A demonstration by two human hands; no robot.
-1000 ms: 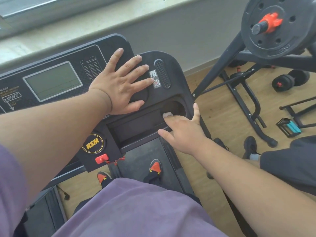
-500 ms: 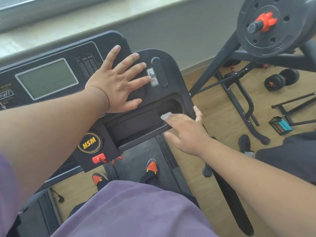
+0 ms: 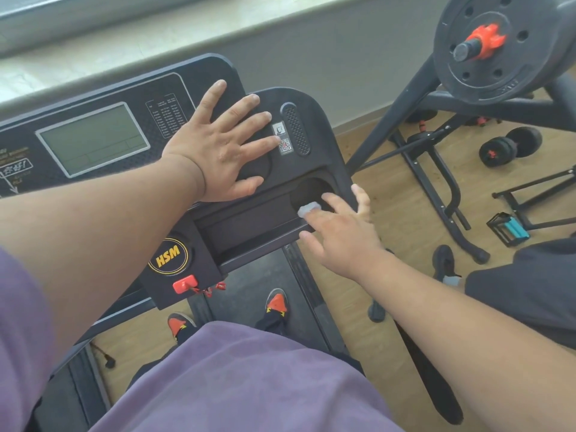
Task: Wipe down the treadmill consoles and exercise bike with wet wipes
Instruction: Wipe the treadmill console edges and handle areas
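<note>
The black treadmill console (image 3: 314, 120) fills the upper left, with a grey screen (image 3: 93, 138) and a yellow HSM badge. My left hand (image 3: 221, 148) lies flat on the console, fingers spread, right of the screen. My right hand (image 3: 336, 232) reaches into the round cup recess (image 3: 308, 190) at the console's lower right. Its fingers press a small white wet wipe (image 3: 308, 208) against the recess edge, and only a bit of the wipe shows under the fingertips.
A barbell weight plate (image 3: 492, 48) on a black rack stands at the upper right. Dumbbells (image 3: 508, 146) and a pedal lie on the wooden floor. Another person's dark trouser leg (image 3: 523, 288) and shoe are at the right. A window sill runs behind the console.
My right hand has shifted slightly, its fingers now more extended into the cup recess with the wipe. My left hand stays flat on the console.
</note>
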